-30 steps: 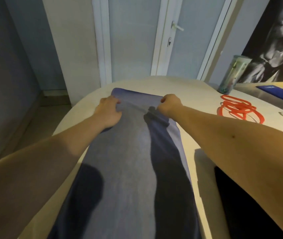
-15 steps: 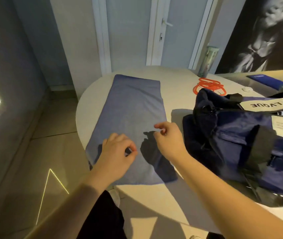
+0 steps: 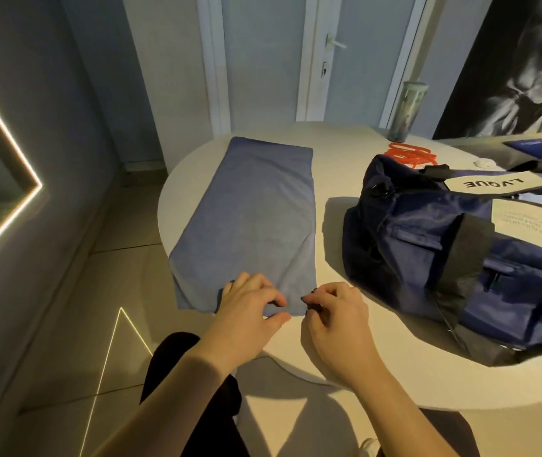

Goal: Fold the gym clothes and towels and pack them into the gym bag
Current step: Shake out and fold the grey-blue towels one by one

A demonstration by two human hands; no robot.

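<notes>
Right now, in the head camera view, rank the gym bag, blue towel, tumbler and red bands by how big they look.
1. gym bag, cropped at the right edge.
2. blue towel.
3. tumbler and red bands: too alike to rank, bands partly hidden behind the bag.

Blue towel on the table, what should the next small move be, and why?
Probably lift the blue towel by its near edge and fold it over to the far edge. It lies flat as a long strip, and the left hand and right hand both seem to pinch that near edge.
</notes>
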